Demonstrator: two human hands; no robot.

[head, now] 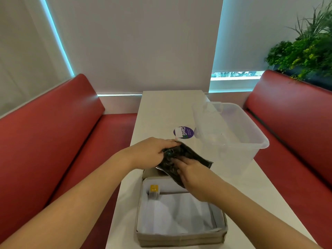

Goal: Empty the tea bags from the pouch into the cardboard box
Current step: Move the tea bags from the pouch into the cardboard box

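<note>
A dark, glossy pouch (193,155) is held tilted above the far end of the cardboard box (179,239). My left hand (149,151) grips the pouch's upper left end. My right hand (193,174) presses on its lower side, fingers spread over it. The box is lined with white paper (176,212). One tea bag with a yellow tag (154,190) lies in the box's far left corner. The pouch's opening is hidden by my hands.
A clear plastic tub (233,133) stands on the white table (161,112) at the right, just beyond the pouch. A round purple sticker (184,132) lies on the table. Red bench seats (53,133) flank both sides. Plants (305,51) are at the far right.
</note>
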